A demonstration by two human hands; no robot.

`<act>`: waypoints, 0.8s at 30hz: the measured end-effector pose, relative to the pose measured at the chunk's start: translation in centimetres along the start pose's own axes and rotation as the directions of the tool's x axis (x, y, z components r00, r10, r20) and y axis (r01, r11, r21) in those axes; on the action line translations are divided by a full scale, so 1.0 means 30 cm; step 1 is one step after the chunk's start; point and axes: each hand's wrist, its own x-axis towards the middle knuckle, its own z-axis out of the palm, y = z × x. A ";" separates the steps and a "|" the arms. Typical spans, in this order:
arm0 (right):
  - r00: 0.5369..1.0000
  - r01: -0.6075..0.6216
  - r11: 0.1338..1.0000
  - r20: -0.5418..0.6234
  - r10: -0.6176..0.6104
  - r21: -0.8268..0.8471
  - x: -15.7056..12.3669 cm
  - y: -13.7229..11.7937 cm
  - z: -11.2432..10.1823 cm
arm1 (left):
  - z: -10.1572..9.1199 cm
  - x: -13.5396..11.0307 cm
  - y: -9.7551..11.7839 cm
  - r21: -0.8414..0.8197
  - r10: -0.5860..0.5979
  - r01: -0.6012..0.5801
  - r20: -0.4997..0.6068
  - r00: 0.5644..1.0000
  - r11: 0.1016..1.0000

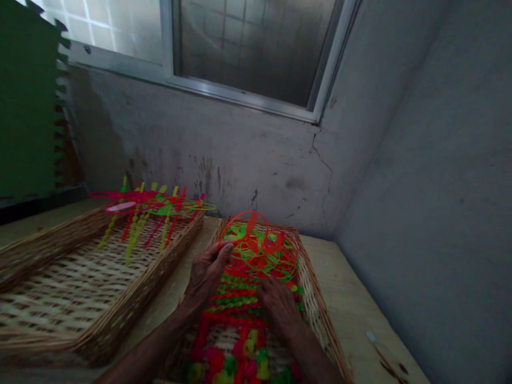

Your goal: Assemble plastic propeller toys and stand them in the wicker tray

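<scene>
My left hand pinches a red-orange propeller ring by its left rim and holds it upright over the far end of the right wicker basket. Below and behind it lies a heap of red, green and yellow propeller rings. My right hand reaches down to a layer of twisted plastic sticks in red, green and yellow; its fingers are curled, and what they grip is hidden. Nearer me, small coloured plastic pieces fill the near end of that basket.
Another wicker basket stands on the left, with assembled propeller toys across its far end, their twisted sticks hanging down. Both baskets rest on a wooden tabletop against a stained, cracked wall. A green foam mat stands at left.
</scene>
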 end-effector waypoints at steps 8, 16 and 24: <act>0.994 0.110 0.988 -0.002 -0.111 -0.108 0.030 -0.011 -0.065 | -0.007 -0.002 -0.027 -0.031 0.014 -0.013 0.020 1.000 0.999; 0.993 0.105 0.990 -0.051 -0.111 -0.093 0.005 0.000 -0.137 | -0.015 0.009 0.001 -0.083 -0.038 0.034 -0.051 0.998 0.996; 0.995 0.098 0.994 -0.021 -0.099 -0.044 -0.094 0.012 -0.289 | -0.008 0.016 -0.017 -0.143 -0.113 0.111 -0.008 0.994 0.983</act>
